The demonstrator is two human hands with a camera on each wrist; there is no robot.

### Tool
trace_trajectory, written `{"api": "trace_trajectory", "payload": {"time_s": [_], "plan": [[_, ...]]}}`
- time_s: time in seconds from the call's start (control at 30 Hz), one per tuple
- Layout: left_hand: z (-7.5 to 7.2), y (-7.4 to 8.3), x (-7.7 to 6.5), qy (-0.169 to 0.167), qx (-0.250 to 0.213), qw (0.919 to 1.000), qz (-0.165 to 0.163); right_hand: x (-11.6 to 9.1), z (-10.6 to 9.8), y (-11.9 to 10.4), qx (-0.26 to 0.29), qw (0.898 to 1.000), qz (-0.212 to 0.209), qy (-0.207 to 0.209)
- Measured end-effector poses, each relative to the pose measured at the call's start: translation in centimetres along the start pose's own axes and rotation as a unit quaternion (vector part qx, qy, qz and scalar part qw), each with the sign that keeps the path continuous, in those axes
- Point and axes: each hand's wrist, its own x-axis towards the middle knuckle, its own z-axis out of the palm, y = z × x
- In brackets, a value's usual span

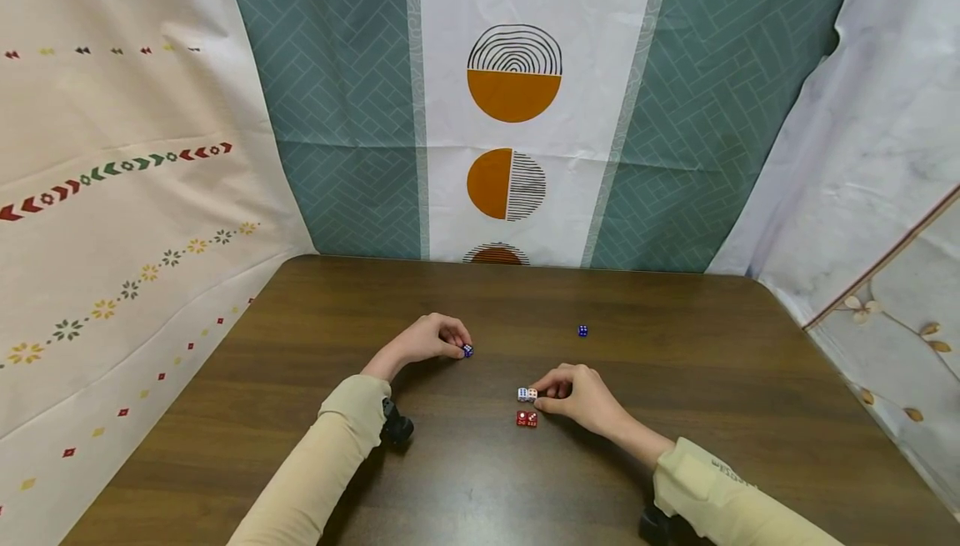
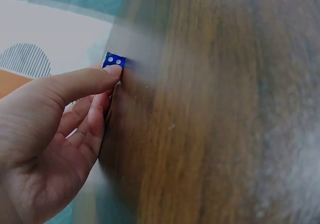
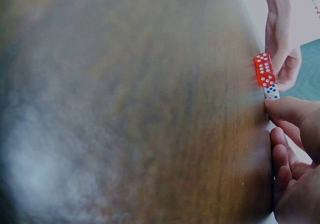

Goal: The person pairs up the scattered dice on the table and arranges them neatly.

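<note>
Between thumb and fingers, my left hand (image 1: 429, 338) pinches a blue die (image 1: 468, 351) with white pips, low over the table's middle. The left wrist view shows the thumb pressed on that die (image 2: 114, 60). My right hand (image 1: 587, 403) pinches a white die (image 1: 532, 394), which sits side by side with a second white die (image 1: 522, 394). On the near side of the white pair stand two red dice (image 1: 527, 419), also side by side. In the right wrist view the red dice (image 3: 264, 69) partly cover the white ones.
Farther back and to the right, another blue die (image 1: 582, 331) lies alone on the brown wooden table (image 1: 675, 329). A patterned curtain (image 1: 510, 112) hangs behind the far table edge, with light cloths (image 1: 135, 221) at the sides.
</note>
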Motion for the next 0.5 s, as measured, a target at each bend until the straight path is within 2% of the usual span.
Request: {"api": "trace_trajectory", "payload": {"time_s": [0.2,0.5], "plan": [[0.33,-0.04,0.08,0.013,0.005,0.9999,0.002,0.01,0.04,0.07,0.0,1.0,-0.001,0.002],[0.69,0.7,0.15,0.035,0.008,0.9992,-0.019,0.03,-0.07,-0.03,0.001,1.0,-0.001,0.001]]}}
